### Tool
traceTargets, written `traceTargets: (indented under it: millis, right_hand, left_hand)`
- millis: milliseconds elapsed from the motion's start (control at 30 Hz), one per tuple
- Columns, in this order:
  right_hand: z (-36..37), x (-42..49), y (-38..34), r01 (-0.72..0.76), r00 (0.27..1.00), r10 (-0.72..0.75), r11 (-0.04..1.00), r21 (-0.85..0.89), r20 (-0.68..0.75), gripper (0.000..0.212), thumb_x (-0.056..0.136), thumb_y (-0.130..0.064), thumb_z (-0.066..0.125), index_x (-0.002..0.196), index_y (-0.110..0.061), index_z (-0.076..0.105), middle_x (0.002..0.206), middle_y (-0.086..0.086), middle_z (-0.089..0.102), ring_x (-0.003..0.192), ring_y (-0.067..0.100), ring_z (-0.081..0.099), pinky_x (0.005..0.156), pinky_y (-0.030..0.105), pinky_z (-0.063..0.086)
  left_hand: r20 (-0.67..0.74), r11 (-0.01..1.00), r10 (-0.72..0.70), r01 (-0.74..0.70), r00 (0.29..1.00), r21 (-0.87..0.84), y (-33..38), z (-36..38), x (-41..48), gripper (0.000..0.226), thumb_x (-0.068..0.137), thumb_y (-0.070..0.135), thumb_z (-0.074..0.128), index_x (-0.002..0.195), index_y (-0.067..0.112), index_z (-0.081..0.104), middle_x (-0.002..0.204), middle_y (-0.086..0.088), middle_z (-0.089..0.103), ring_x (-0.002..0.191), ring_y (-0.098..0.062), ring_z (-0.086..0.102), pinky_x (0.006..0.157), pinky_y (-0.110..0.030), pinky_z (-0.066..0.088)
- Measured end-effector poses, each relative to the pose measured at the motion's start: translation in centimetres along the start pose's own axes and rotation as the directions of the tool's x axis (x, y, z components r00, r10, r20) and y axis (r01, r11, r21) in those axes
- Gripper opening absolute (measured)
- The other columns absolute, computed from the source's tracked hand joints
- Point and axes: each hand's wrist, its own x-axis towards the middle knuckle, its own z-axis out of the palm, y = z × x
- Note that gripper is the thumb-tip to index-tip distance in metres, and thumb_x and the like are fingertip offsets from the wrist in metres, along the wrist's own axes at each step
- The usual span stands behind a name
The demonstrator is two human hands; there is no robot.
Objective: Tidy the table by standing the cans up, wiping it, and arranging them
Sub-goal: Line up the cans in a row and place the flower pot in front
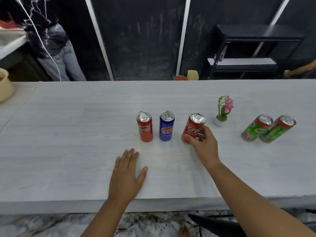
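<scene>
Right hand [202, 144] grips red can [194, 127] (left hand [126, 175] flat)

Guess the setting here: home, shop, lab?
Probably a staged recording space, not a home: a long bare white table against dark panelled walls, a black shelf unit behind, and another person standing by. Only drink cans and a small fake flower are set out.

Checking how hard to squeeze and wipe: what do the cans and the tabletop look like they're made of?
The Coca-Cola can in the right hand grip, like the Pepsi can, looks like thin metal, probably aluminium: shiny silver pull-tab tops, glossy printed walls. The table shows a pale grey, matte wood-grain pattern; likely laminate or a printed covering, but solid wood cannot be ruled out.
</scene>
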Motion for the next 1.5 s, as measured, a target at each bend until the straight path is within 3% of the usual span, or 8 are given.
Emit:
traceTargets:
  millis: [167,467,667,933,1067,1133,1300,1500]
  right_hand:
    - [0.9,0.5,-0.3,0.004,1.0,-0.003,1.0,-0.029,0.014,0.077,0.077,-0.043,0.095,0.143,-0.036,0.057,0.131,-0.015,0.067,0.118,0.008,0.067,0.087,0.016,0.05]
    - [1.3,0.8,-0.3,0.021,0.999,-0.015,0.983,-0.18,0.034,0.081,0.079,-0.056,0.09,0.148,-0.035,0.053,0.143,-0.008,0.068,0.122,0.012,0.066,0.102,0.037,0.057]
    - [0.0,0.0,0.2,0.012,0.998,-0.001,0.986,-0.165,0.064,0.088,0.081,-0.049,0.091,0.156,-0.035,0.047,0.15,-0.01,0.061,0.132,0.012,0.06,0.109,0.033,0.052]
    - [-7.9,-3.9,3.4,-0.02,0.991,0.005,0.993,-0.113,-0.135,0.045,0.092,-0.057,0.078,0.133,-0.044,0.066,0.128,-0.029,0.067,0.119,-0.017,0.056,0.099,0.021,0.05]
    - [-12.9,-3.6,5.1,-0.084,0.97,0.056,0.991,-0.106,-0.238,0.041,0.097,-0.049,0.075,0.136,-0.04,0.065,0.132,-0.024,0.066,0.12,-0.006,0.059,0.104,0.028,0.05]
    - [-15.3,-2.9,6.1,-0.108,0.953,0.075,0.989,-0.098,-0.293,0.044,0.098,-0.045,0.074,0.14,-0.037,0.063,0.136,-0.019,0.066,0.125,0.002,0.059,0.107,0.032,0.05]
    - [-20.2,-0.2,8.0,-0.162,0.903,0.125,0.985,-0.056,-0.41,0.059,0.099,-0.04,0.075,0.152,-0.03,0.053,0.146,-0.009,0.06,0.128,0.008,0.056,0.106,0.033,0.047]
    - [-24.7,4.7,9.1,-0.194,0.903,0.158,0.98,-0.05,-0.399,0.089,0.091,-0.036,0.084,0.165,-0.03,0.034,0.155,-0.01,0.051,0.127,0.01,0.056,0.104,0.034,0.049]
  left_hand:
    - [-0.02,1.0,0.008,-0.008,1.0,0.004,0.0,0.1,0.0,0.075,0.106,0.065,0.041,0.162,0.015,0.049,0.175,-0.002,0.039,0.166,-0.018,0.025,0.137,-0.045,0.016]
    - [-0.057,1.0,0.018,-0.019,0.998,-0.023,-0.1,0.5,0.1,0.072,0.105,0.062,0.046,0.16,0.014,0.052,0.173,-0.004,0.042,0.165,-0.02,0.029,0.137,-0.048,0.02]
    - [-0.068,0.995,0.047,-0.053,0.997,-0.085,1.0,0.9,-0.1,0.063,0.106,0.053,0.043,0.151,0.012,0.061,0.164,-0.007,0.053,0.16,-0.028,0.041,0.134,-0.053,0.027]
    - [-0.002,0.899,0.375,-0.364,0.927,-0.242,11.8,5.1,-0.9,0.046,0.107,0.041,0.063,0.149,0.022,0.063,0.161,0.005,0.055,0.158,-0.016,0.042,0.133,-0.045,0.029]
    - [0.095,0.861,0.42,-0.363,0.903,-0.357,17.3,7.1,1.4,0.053,0.108,0.049,0.059,0.156,0.026,0.056,0.167,0.011,0.045,0.162,-0.008,0.03,0.136,-0.033,0.017]
    - [0.164,0.853,0.41,-0.313,0.897,-0.417,20.1,8.1,3.2,0.057,0.108,0.053,0.058,0.16,0.03,0.05,0.17,0.015,0.04,0.162,-0.005,0.027,0.134,-0.026,0.02]
    - [0.208,0.835,0.356,-0.21,0.911,-0.509,27.2,9.8,8.6,0.057,0.104,0.051,0.067,0.156,0.032,0.05,0.162,0.016,0.047,0.148,-0.004,0.046,0.116,-0.013,0.031]
    - [0.226,0.814,0.311,-0.136,0.923,-0.564,34.0,11.9,14.6,0.074,0.097,0.052,0.076,0.161,0.03,0.044,0.164,0.009,0.048,0.148,-0.01,0.049,0.113,-0.025,0.042]
